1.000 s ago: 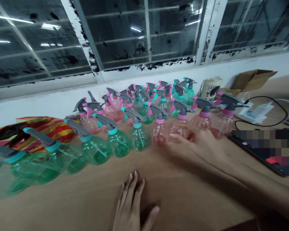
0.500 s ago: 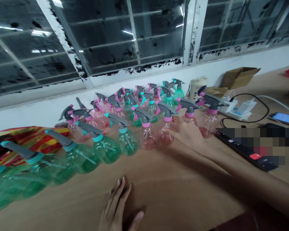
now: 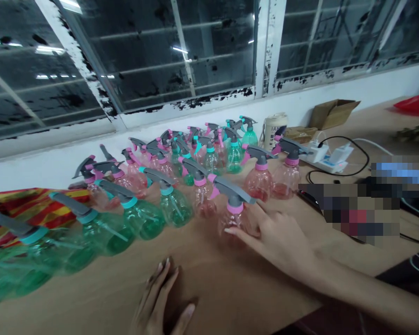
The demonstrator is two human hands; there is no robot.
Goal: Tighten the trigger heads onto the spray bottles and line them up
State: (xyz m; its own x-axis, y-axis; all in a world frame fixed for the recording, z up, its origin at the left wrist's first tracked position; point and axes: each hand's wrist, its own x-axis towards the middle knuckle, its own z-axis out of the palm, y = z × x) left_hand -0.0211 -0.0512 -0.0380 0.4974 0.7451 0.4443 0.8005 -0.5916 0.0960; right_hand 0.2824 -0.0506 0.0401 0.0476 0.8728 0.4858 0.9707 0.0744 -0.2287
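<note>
Head view, right hand (image 3: 277, 242) open, fingers (image 3: 240, 232) on pink spray bottle (image 3: 235, 224), dip tube (image 3: 238, 227) inside, left hand (image 3: 158, 298) flat, empty

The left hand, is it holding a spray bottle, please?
No, the left hand rests on the wooden table, apart from the spray bottles.

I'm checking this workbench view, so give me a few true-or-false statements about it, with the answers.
1. The right hand touches a pink spray bottle. True.
2. The left hand grips a green spray bottle. False: it rests on the wooden table, holding nothing.
3. Every spray bottle here is pink. False: there are green ones too.
4. A red-and-yellow striped bag lies at the left, behind the nearest bottles. True.
</note>
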